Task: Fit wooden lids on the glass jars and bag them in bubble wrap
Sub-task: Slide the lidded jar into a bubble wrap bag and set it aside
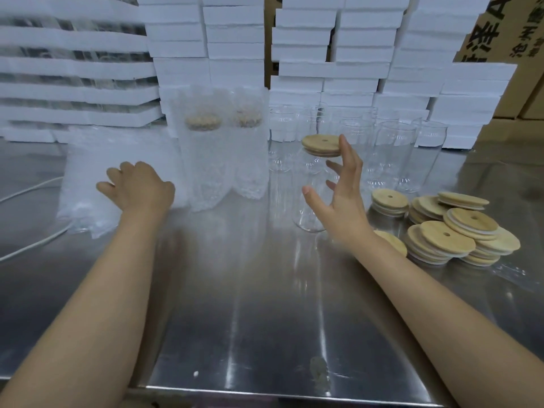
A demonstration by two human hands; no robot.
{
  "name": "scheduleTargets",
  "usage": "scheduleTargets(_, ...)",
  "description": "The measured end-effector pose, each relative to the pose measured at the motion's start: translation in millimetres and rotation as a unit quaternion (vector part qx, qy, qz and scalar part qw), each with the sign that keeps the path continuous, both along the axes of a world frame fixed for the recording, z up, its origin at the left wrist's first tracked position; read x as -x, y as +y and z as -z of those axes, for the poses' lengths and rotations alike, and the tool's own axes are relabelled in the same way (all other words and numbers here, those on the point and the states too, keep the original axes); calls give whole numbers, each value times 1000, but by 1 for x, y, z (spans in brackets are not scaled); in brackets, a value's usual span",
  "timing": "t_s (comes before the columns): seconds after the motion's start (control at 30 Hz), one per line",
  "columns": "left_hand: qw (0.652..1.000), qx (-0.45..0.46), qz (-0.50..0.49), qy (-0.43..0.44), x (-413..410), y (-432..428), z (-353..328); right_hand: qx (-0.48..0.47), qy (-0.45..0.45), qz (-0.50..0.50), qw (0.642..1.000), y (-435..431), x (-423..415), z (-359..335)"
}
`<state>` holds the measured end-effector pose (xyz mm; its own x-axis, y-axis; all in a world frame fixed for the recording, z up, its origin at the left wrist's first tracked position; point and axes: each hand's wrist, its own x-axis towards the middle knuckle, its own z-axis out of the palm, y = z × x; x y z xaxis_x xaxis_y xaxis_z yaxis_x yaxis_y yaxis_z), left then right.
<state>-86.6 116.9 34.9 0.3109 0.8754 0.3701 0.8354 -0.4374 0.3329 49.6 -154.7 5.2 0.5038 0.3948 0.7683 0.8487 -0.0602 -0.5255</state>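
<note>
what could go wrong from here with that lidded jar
The lid looks tilted on its jar; if unseated, it may come off in bagging.
The right hand is spread beside that jar, with bare jars close behind; a knock could tip glass into glass.

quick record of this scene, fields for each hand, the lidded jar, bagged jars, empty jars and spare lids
left hand: on the bubble wrap bags, fingers curled, grip hidden
right hand: open, fingers spread beside the lidded jar
wooden lid: on that jar's mouth
bagged jars: two, upright, lids on, inside bubble wrap
empty jars: upright row behind, no lids
spare lids: heap on the steel table, right side
</note>
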Motion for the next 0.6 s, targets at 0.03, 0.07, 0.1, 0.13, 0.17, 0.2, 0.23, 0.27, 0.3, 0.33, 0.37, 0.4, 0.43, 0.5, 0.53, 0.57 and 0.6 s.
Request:
scheduleTargets(0.03, 1000, 2, 1, 7, 2, 3, 2, 1, 1, -2, 1000, 0, 0, 0)
scheduleTargets(0.07, 1000, 0, 2, 5, 3, 4, 2, 4, 3, -3, 1000, 0, 0, 0)
scheduleTargets(0.1, 1000, -8, 0, 0, 4, 5, 2, 6, 4, -5, 1000, 0, 1, 0)
scheduleTargets(0.13, 1000, -21, -2, -12, 5, 3, 1, 8, 4, -7, 1000, 0, 1, -1)
scheduleTargets(0.17, 998, -47, -2, -38, 5, 1, -1, 8, 4, -8, 1000, 0, 2, -1)
scheduleTargets(0.2, 993, -81, -1, -80, 7, -3, -6, 7, 2, -9, 1000, 0, 2, -1)
scheduleTargets(0.23, 982, -124, 10, -141, 8, -7, -13, 5, -1, -10, 1000, 0, 2, -1)
scheduleTargets(0.27, 962, -162, 39, -216, 10, -13, -21, 3, -5, -9, 1000, 0, 1, -1)
scheduleTargets(0.3, 931, -191, 94, -296, 12, -20, -30, 3, -8, -7, 1000, 0, 1, 0)
scheduleTargets(0.33, 893, -203, 171, -364, 14, -29, -38, 3, -10, -3, 1000, 1, 0, 0)
scheduleTargets(0.37, 849, -200, 257, -416, 16, -38, -46, 3, -11, 1, 1000, 1, -1, 0)
scheduleTargets(0.4, 806, -166, 341, -454, 17, -47, -52, 3, -9, 5, 1000, 2, -2, 0)
scheduleTargets(0.43, 773, -105, 406, -477, 17, -56, -57, 3, -9, 8, 1000, 2, -3, 0)
scheduleTargets(0.5, 697, 61, 492, -519, 16, -68, -62, -2, -16, 19, 1000, 1, -4, 0)
scheduleTargets(0.53, 649, 155, 513, -540, 15, -73, -64, -6, -22, 26, 999, 0, -4, 0)
scheduleTargets(0.57, 607, 246, 516, -553, 14, -77, -64, -10, -28, 35, 999, 0, -4, 1)
scheduleTargets(0.6, 563, 332, 510, -559, 11, -79, -62, -16, -31, 47, 998, -1, -5, 1)
